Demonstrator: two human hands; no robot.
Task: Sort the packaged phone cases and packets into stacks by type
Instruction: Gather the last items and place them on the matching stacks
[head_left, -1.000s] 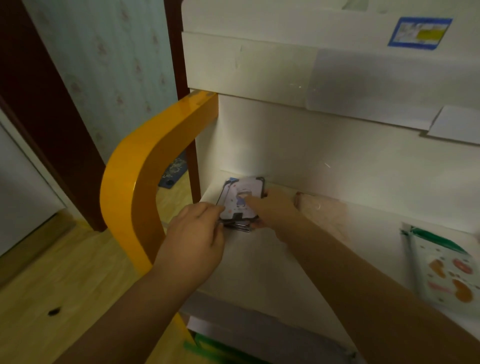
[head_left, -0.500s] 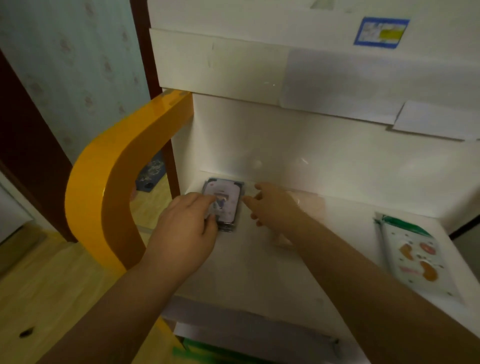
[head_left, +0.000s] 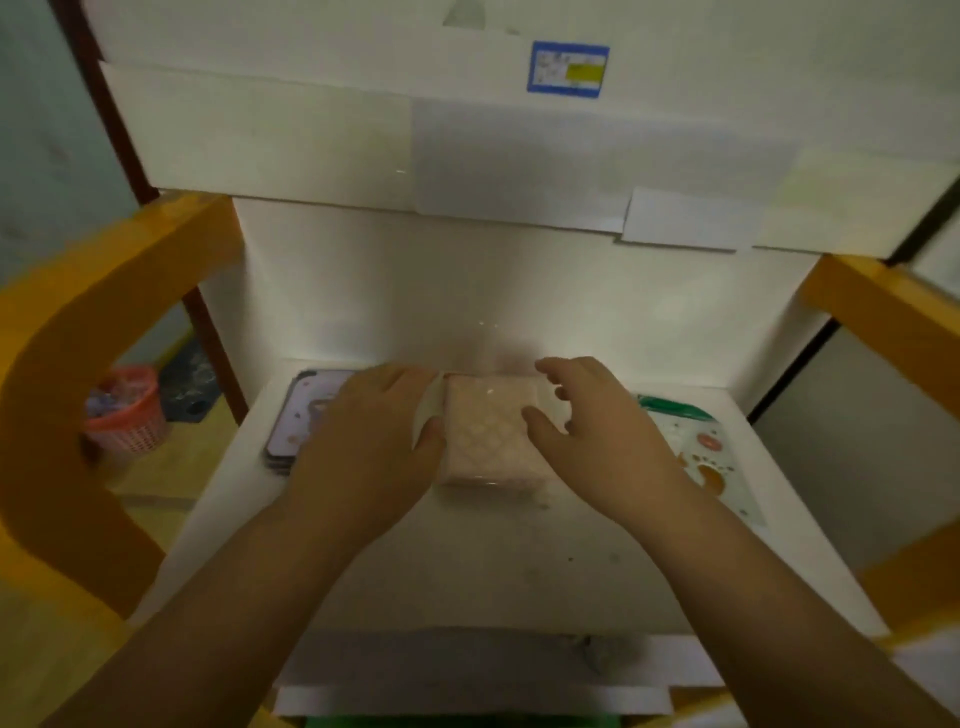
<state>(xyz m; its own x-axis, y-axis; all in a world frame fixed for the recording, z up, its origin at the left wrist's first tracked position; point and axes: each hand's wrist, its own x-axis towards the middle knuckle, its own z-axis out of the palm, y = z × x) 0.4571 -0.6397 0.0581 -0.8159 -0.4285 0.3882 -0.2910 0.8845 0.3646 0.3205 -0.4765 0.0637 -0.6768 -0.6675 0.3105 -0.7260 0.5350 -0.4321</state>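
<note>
A stack of pink quilted phone cases in clear packets (head_left: 491, 434) lies in the middle of the white shelf (head_left: 467, 571). My left hand (head_left: 371, 441) rests against the stack's left side, thumb on its edge. My right hand (head_left: 597, 436) sits at its right side with the fingers spread and curled over the top corner. A stack of lilac printed cases (head_left: 304, 421) lies at the back left, partly hidden by my left hand. A green-topped packet with orange prints (head_left: 698, 457) lies at the right.
Orange curved frame arms (head_left: 67, 395) flank the shelf on both sides. A white back panel (head_left: 467, 280) rises behind the stacks. A pink basket (head_left: 127, 410) stands on the floor at the left.
Both hands have left the lilac stack at the back left and moved right onto the pink quilted stack. The camera has swung right, so the shelf is now centred.
</note>
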